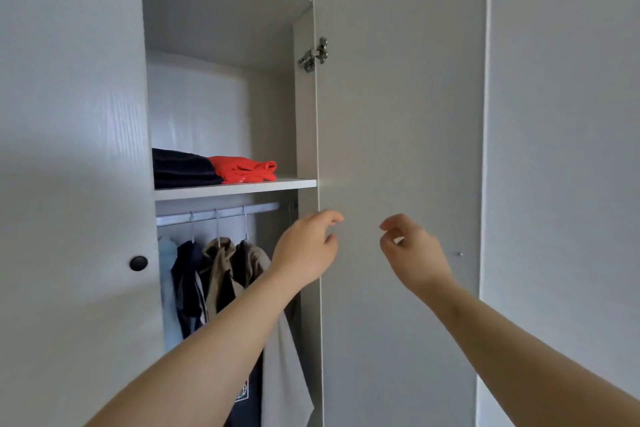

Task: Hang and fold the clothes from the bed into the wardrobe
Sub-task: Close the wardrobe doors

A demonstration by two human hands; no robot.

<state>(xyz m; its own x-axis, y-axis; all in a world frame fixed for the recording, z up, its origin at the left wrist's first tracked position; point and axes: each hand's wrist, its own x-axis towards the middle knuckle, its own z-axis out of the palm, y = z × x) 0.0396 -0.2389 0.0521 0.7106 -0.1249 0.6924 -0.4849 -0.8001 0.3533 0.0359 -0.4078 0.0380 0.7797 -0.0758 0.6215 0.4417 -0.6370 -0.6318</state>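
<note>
Hanging clothes (221,267) just left of left hand (304,250); right hand (412,250) before door (398,114)

The white wardrobe (69,114) was seen with its right door (398,149) swung open and its left door (79,288), fitted with a black knob (138,263), closed. On the shelf (242,188) a folded navy garment (183,168) was laid at the left, with a folded red garment (246,168) touching it on the right. Below, on the rail (221,213), a pale blue garment (168,274), a navy one (188,281), a tan one (221,274) and a grey one (284,367) were hung on hangers, packed close together.
</note>
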